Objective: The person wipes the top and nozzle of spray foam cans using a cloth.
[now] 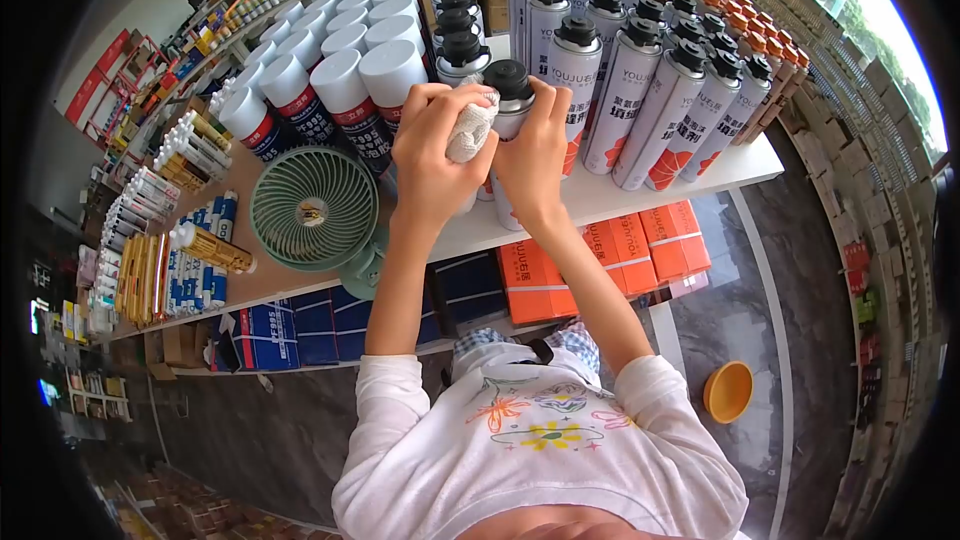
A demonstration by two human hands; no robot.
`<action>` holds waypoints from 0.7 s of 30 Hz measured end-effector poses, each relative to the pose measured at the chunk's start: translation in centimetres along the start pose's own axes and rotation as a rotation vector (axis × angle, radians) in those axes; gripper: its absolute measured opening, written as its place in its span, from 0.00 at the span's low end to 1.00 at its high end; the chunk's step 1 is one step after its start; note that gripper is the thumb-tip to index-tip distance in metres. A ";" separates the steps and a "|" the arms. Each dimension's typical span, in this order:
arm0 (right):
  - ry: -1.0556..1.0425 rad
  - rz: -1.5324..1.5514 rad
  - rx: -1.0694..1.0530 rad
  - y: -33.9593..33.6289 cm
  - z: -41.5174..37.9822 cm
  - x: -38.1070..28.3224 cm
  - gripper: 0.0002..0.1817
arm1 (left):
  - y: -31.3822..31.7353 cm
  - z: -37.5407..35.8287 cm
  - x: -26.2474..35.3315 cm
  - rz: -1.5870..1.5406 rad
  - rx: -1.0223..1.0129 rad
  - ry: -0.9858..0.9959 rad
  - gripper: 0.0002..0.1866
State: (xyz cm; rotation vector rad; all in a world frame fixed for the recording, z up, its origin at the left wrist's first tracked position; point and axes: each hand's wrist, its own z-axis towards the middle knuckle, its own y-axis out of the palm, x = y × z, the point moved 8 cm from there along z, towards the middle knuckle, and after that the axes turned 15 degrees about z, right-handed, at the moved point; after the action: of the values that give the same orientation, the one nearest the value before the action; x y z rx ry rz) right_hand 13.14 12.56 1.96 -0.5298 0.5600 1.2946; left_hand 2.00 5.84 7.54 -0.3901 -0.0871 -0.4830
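My left hand (428, 158) is closed around a crumpled white cloth (472, 128), beside a spray foam can (509, 82) with a black cap. Fingers of my right hand (534, 162) wrap the other side of that can just below its cap. The can stands at the front of the white shelf top, and my hands hide much of its body. Just behind it is another black-capped can (462, 50). Close on the right are rows of white foam cans (622, 105) with black caps and red flower prints. White-capped dark blue cans (340, 90) stand on the left.
A green fan (313, 208) sits left of my forearms. Tubes (205, 255) and a gold bottle (215, 247) lie further left. Orange boxes (535, 285) and blue boxes (270, 335) fill the lower shelf. An orange bowl (728, 392) is on the floor at right.
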 end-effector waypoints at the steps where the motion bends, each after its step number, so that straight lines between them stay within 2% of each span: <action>1: 0.003 -0.003 0.007 -0.3 0.1 0.1 0.38 | 0.4 0.1 0.5 -0.006 -0.022 0.019 0.18; 2: 0.006 -0.008 0.014 -0.6 0.2 0.2 0.38 | 0.5 0.2 0.5 -0.009 -0.021 0.020 0.18; 4: 0.000 -0.021 -0.002 -0.6 0.2 0.7 0.39 | 0.9 0.2 1.7 0.057 -0.056 0.164 0.19; 6: -0.009 -0.028 -0.015 -0.5 0.2 0.6 0.39 | 0.6 0.1 1.4 0.042 -0.057 0.172 0.19; 9: 0.100 0.067 -0.045 -0.4 0.3 0.6 0.40 | -0.5 -0.6 -0.1 -0.122 -0.051 0.038 0.17; 12: 0.042 0.080 -0.085 -1.2 0.6 0.2 0.41 | -1.8 -2.1 -1.2 -0.172 -0.036 -0.038 0.15; 13: 0.096 0.167 -0.106 -1.5 0.6 1.0 0.46 | -2.3 -2.6 -1.4 -0.167 -0.016 -0.048 0.14; 14: 0.089 0.167 -0.095 -2.1 0.8 1.3 0.46 | -3.0 -3.0 -1.5 -0.153 -0.028 -0.066 0.13; 16: 0.005 0.242 -0.098 -3.0 1.0 1.2 0.53 | -3.8 -3.4 -1.7 -0.171 -0.015 -0.080 0.13; 18: 0.009 0.295 -0.117 -3.2 1.3 2.8 0.53 | -4.2 -3.6 -2.0 -0.174 -0.013 -0.093 0.13; 20: 0.158 0.363 -0.331 -1.5 1.1 4.8 0.49 | -4.4 -3.8 -2.3 -0.210 -0.007 -0.136 0.14; 21: 0.159 0.362 -0.336 -1.4 1.0 4.7 0.49 | -4.5 -3.6 -2.1 -0.209 -0.012 -0.137 0.14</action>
State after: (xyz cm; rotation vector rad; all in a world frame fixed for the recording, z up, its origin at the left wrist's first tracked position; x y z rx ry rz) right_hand 15.46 16.36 -0.26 -0.8425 0.5903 1.7159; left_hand -1.97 1.72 5.39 -0.4277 -0.2594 -0.6629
